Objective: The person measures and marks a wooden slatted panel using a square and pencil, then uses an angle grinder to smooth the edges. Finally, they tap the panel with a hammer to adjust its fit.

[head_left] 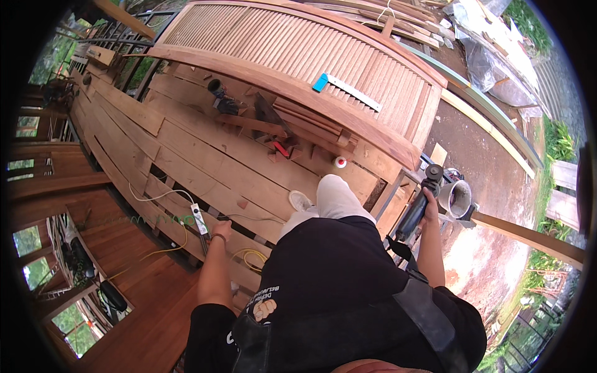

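Observation:
My left hand (221, 230) is closed beside a white power strip (198, 217) over the plank deck (180, 155); a thin cord runs right from near my fingers, and what they hold is unclear. My right hand (429, 210) grips a long black power tool (413, 213) with a round metal head at its top and a dark strap at its lower end. The tool is beside a whitish tube-like object (458, 200) and the near corner of a louvered wooden panel (261, 46). A blue-handled square (348, 90) lies on the panel.
A white bottle with red cap (339, 163), a red tool (281, 149) and wood offcuts sit on the deck below the panel. Gaps show between planks, and yellow cable (252, 255) lies by my left arm. A wooden beam (528, 237) and stacked boards (398, 25) are at right and back.

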Tool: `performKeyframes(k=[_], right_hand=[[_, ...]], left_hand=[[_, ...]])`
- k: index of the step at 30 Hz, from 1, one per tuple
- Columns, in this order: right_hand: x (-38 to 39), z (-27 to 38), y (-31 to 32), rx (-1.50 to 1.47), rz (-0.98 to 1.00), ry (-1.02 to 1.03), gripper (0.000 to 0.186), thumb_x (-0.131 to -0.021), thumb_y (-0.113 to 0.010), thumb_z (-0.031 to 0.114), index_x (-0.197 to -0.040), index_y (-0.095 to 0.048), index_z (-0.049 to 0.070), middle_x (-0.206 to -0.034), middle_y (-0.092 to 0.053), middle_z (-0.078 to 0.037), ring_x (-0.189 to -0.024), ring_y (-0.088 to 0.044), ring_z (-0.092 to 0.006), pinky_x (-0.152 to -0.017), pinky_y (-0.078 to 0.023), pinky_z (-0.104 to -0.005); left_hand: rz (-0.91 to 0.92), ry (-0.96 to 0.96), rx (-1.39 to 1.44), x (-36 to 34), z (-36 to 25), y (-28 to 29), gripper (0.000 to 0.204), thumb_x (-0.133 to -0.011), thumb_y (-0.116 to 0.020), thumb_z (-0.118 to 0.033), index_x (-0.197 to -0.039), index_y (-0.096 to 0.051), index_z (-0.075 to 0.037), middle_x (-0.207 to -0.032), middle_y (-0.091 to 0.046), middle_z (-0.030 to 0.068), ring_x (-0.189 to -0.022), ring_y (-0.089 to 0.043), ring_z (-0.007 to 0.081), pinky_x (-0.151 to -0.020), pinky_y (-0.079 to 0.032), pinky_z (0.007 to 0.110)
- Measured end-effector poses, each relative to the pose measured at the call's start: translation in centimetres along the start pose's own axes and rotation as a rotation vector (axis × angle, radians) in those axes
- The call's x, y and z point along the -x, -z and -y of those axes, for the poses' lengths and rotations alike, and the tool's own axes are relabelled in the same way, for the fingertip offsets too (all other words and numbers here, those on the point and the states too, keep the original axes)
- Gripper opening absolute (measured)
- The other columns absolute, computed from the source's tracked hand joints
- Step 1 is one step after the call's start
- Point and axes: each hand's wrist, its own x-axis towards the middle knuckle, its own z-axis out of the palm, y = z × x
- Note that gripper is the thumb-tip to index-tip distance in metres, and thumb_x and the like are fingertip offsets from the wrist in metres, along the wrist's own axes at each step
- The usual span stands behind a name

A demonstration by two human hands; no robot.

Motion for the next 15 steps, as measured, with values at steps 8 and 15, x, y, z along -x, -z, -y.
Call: performKeyframes(k=[8,15], right_hand=[[-0.9,-1.7,-5.6,-0.205,-0.125,0.001,0.033,-0.080,-0.074,0.034,-0.082,-0.056,0.006,-0.067,-0.061,-0.010,-0.057,-0.063,-0.0245,-0.056,-0.056,-0.0362],[-5.2,1.4,-11.9,-0.351,-0.242,0.103,0.031,-0.081,-0.073,0.028,-0.093,-0.053,0.007,-0.068,-0.059,-0.008,-0.057,-0.064,-0.0243,-0.054,-0.055,-0.0375]], left_hand=[[0.218,-0.387,-0.301,-10.0,-15.5,-0.5,0.030,-0.092,-0.062,-0.031,-0.109,-0.062,-0.006,-0.097,-0.067,0.0045,-0.083,-0.064,0.0166,-0.064,-0.049,0.031],[0.178,-0.809,-0.547,-10.0,-37.5,-2.9,0.036,-0.090,-0.064,-0.027,-0.116,-0.063,-0.002,-0.101,-0.068,0.0069,-0.082,-0.065,0.0156,-0.072,-0.052,0.031]])
